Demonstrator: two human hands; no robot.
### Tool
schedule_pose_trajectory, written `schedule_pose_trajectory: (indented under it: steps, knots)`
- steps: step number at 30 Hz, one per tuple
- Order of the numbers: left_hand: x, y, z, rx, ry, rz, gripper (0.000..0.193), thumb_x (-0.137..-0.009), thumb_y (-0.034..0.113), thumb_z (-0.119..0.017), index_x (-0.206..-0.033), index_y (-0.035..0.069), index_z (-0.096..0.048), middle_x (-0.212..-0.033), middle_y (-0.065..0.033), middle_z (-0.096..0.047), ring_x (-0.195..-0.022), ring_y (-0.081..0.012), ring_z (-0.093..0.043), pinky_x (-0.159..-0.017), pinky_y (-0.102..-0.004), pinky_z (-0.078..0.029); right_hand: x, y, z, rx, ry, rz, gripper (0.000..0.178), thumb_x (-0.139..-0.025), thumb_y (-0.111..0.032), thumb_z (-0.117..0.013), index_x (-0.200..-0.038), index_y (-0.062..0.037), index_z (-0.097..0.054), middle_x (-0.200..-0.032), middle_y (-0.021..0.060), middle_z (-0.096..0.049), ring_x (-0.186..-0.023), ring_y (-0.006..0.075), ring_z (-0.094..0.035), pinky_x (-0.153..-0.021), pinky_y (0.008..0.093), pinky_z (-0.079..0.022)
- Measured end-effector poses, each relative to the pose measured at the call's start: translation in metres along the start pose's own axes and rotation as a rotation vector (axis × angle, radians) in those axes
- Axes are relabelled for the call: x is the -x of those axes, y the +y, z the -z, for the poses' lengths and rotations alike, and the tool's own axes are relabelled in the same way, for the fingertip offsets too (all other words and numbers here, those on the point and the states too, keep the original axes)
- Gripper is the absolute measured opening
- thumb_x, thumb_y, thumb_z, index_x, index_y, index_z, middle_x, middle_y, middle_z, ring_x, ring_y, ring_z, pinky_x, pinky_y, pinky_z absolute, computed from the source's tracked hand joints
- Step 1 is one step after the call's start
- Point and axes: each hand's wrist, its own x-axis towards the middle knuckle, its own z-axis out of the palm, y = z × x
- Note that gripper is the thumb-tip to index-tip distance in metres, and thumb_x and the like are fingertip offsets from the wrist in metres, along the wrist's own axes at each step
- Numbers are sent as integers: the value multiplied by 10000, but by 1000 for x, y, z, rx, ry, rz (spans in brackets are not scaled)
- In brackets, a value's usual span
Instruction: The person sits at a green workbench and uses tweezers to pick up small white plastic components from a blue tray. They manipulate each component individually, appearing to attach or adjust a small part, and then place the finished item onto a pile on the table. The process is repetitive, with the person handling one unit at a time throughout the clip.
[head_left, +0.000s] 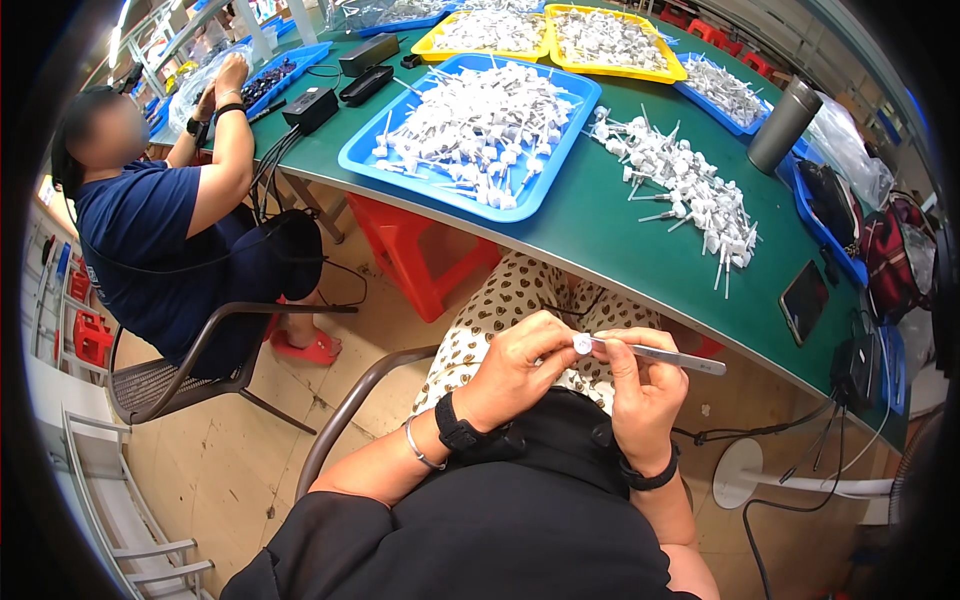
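The green desk (600,215) carried a blue tray (362,152) heaped with small white plastic parts with thin stems. Behind it stood two yellow trays (548,47) with more white parts, and a further blue tray (700,95) lay at the far right. A loose pile of the same white parts (690,190) lay directly on the desk, right of the near blue tray. A grey cylindrical flask (783,125) stood upright beyond that pile, with clear plastic bags (850,145) just beside it. A dark phone (803,300) lay flat near the desk's right edge. Two black boxes (365,68) sat at the far left of the desk. No label could be read as to colour or shape.

The left hand (515,370) was held over the lap, below the desk edge. Its fingers (545,335) were curled nearly closed, the thumb and forefinger pinching a small white round part (582,344). The right hand (645,390) was just beside it, fingers (622,362) closed around metal tweezers (665,355), whose free end pointed right. The tweezers' tip touched the white part.

Another person (150,240) in a dark blue shirt sat at the left, hands (222,85) raised to the desk.
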Motion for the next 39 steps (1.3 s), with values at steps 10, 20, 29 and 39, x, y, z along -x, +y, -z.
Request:
schedule_pose_trajectory:
  steps: [10,20,29,39]
  knots:
    - [1,-2,0,31,-20,27,117,-909,-21,-711,-1026,-15,-718,-916,-87,-662,-764,-152,-693,-650,-269,-562,0,2,-2,-115,39,-34,78,-970,38,-640,-1044,54,-623,-960,114,-713,-852,162,-720,-777,281,-602]
    - [0,0,0,20,-6,8,122,-905,-15,-718,-1027,-12,-721,-922,-94,-662,-778,-161,-688,-662,-280,-567,0,-2,-1,-81,-14,-82,96,-1007,-14,-605,-1077,45,-577,-1005,134,-698,-913,184,-718,-839,299,-605]
    - [1,0,-1,40,-16,26,125,-910,-7,-718,-1034,-13,-721,-926,-93,-663,-779,-160,-692,-666,-278,-569,0,0,-1,-71,-16,-61,96,-1010,-14,-599,-1076,52,-578,-1007,140,-698,-907,189,-721,-837,298,-608]
    - [2,0,-1,11,7,18,121,-913,7,-721,-1032,1,-738,-922,-91,-668,-766,-157,-687,-652,-276,-564,0,0,-4,-126,42,-35,77,-979,44,-621,-1052,65,-611,-953,120,-706,-876,180,-733,-773,284,-613]
